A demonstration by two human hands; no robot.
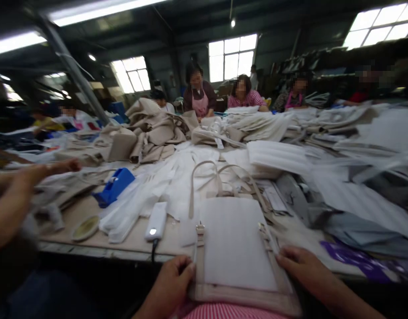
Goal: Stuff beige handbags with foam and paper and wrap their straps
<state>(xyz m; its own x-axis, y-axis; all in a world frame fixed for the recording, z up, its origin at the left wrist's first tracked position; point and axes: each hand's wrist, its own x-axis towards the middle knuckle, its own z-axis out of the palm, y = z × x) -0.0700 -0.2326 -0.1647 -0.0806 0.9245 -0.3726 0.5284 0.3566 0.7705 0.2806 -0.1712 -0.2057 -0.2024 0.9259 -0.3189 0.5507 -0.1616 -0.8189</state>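
A beige handbag lies at the table's front edge, its lower end over the edge towards me. On its front rests a white foam sheet, between two straps with metal buckles. Both thin handles stretch away from me across the table. My left hand grips the bag's left side, thumb and fingers closed on the edge. On the opposite side my right hand is closed on the right edge. Some fingertips are hidden behind the bag.
A white power bank with a cable, a blue tape dispenser and a tape roll lie to the left. White foam sheets and beige bags are heaped beyond. Purple plastic lies right. A co-worker's arm reaches in.
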